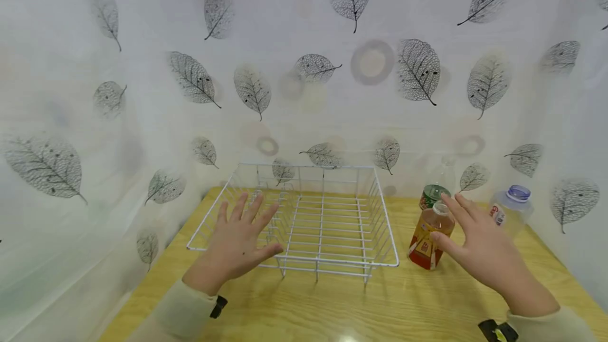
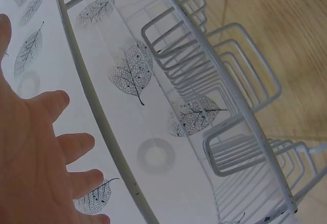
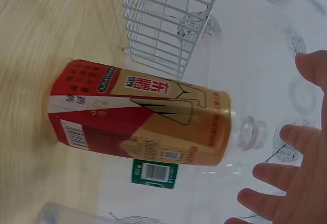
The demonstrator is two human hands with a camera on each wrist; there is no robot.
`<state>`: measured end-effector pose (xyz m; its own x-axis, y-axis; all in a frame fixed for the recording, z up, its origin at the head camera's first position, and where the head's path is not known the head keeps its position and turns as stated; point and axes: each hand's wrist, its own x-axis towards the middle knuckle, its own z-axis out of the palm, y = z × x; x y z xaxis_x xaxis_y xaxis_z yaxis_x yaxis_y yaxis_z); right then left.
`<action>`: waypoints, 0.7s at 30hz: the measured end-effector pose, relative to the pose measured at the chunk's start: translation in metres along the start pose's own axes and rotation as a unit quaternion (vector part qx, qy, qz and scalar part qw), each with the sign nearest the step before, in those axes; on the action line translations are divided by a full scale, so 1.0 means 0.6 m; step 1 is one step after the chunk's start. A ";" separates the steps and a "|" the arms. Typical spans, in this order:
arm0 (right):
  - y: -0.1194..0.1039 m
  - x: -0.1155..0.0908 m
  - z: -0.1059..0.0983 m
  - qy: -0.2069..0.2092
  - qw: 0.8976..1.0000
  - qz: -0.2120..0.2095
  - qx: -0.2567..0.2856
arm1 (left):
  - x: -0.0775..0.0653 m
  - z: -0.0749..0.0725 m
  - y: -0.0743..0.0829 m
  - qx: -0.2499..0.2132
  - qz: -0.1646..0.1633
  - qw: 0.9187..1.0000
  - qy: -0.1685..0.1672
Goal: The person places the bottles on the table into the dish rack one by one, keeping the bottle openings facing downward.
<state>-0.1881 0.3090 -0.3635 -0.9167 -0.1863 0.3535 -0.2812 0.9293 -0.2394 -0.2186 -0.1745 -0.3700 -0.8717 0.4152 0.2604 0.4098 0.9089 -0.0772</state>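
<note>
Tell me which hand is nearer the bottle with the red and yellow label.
Right. The right hand is beside the bottle, its fingers near the neck. The left hand is farther away, by the left part of the wire basket.

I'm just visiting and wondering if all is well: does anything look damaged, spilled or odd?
Two small things. The wire basket has dark specks on its rim, as if the coating were chipped. The red-and-yellow bottle shows no cap on its neck. I see no spill.
</note>
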 end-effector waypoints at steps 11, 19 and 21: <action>0.039 -0.004 0.052 -0.045 0.969 0.091 0.224 | 0.002 0.006 0.002 -0.003 0.003 1.000 0.004; 0.056 -0.002 0.108 -0.079 0.914 0.157 0.365 | 0.000 0.008 0.004 -0.018 0.003 1.000 0.000; 0.059 -0.002 0.118 -0.089 0.908 0.172 0.371 | -0.001 0.009 0.004 -0.019 0.002 1.000 -0.001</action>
<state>-0.2169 0.3198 -0.4367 -0.9994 -0.0355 0.0058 -0.0223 0.4848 -0.8744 -0.2187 -0.1722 -0.3754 -0.8701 0.4192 0.2591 0.4233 0.9050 -0.0423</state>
